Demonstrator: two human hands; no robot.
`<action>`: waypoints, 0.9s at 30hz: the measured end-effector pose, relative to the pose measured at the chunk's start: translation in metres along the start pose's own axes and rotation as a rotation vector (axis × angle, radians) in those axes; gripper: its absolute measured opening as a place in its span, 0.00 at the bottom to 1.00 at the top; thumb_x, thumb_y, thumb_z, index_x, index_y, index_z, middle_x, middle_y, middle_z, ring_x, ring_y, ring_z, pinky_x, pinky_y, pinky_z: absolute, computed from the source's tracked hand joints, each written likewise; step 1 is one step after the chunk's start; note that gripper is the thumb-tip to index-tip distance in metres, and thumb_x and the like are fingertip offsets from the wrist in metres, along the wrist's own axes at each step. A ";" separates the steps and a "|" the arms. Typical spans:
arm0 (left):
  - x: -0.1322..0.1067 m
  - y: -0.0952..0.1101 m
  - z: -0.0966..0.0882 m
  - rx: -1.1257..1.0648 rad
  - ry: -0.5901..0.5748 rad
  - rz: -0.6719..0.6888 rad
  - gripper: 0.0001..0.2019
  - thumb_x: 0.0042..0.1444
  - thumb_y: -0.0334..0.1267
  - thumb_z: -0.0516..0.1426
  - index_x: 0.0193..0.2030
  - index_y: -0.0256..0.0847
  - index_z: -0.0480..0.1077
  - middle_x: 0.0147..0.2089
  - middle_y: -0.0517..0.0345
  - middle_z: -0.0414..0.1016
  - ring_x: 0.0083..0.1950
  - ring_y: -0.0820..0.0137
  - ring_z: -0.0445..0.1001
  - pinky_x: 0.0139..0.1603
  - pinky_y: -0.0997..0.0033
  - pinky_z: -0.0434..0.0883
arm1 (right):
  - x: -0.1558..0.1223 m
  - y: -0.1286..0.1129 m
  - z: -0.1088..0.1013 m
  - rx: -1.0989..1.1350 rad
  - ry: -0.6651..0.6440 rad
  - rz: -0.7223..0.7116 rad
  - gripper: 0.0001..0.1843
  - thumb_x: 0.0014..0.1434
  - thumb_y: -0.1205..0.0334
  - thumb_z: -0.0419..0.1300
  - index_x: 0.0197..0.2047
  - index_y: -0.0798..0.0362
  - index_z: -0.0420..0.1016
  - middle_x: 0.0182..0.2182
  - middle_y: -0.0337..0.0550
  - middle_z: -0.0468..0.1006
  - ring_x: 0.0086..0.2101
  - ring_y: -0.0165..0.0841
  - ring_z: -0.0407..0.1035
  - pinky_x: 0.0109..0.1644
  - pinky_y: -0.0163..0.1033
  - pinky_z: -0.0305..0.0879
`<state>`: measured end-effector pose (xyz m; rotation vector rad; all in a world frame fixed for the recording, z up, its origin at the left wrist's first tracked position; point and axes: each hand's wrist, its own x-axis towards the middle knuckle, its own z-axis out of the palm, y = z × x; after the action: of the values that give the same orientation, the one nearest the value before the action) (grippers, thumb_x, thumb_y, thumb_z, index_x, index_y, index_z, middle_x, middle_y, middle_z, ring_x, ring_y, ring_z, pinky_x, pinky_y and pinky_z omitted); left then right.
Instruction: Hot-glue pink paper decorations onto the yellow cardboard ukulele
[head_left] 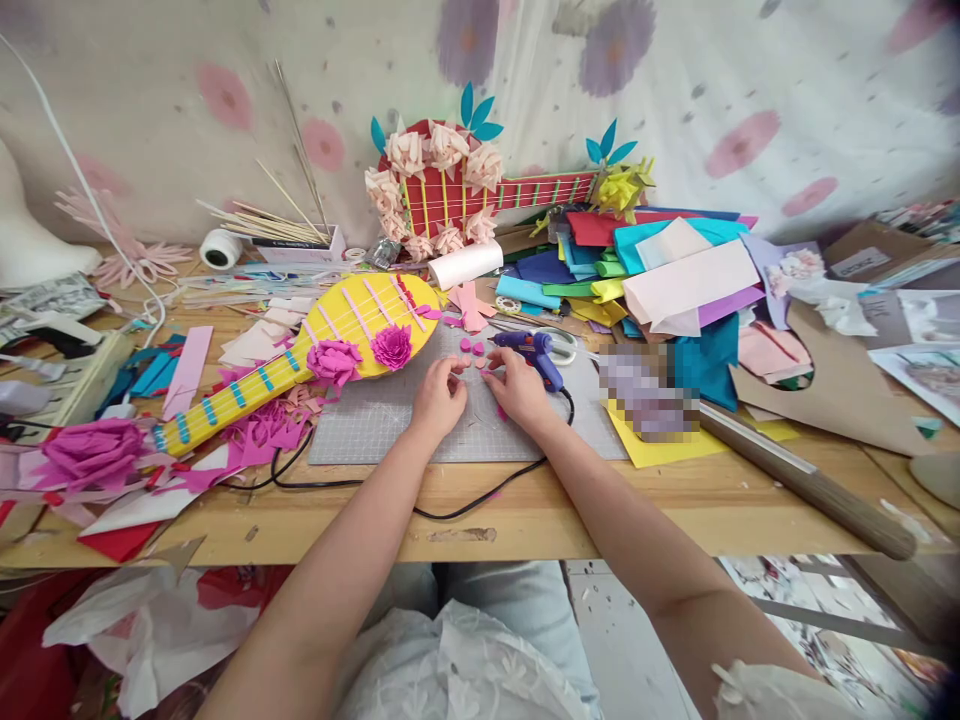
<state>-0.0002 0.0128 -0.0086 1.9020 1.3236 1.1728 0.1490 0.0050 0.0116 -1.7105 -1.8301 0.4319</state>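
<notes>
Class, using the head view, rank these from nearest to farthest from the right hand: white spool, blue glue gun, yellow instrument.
1. Blue glue gun: just beyond the right hand.
2. Yellow instrument: off to the left.
3. White spool: back left, beyond the instrument.

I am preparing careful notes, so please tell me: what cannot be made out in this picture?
All in the head view:
Left hand: whether it holds anything; too small to tell.
Purplish-grey object on flat yellow sheet: pixelated, unidentifiable.
Rounded white object: cut off by left edge.
</notes>
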 end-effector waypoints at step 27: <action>-0.001 -0.002 -0.003 0.009 0.058 -0.004 0.13 0.45 0.22 0.53 0.38 0.39 0.66 0.41 0.54 0.72 0.32 0.75 0.70 0.35 0.72 0.70 | -0.005 0.004 0.003 -0.035 0.023 -0.008 0.13 0.54 0.67 0.57 0.45 0.53 0.67 0.39 0.45 0.76 0.40 0.38 0.70 0.40 0.43 0.64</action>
<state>-0.0035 0.0127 -0.0094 1.8831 1.3651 1.2310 0.1506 0.0014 0.0062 -1.7244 -1.8374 0.3775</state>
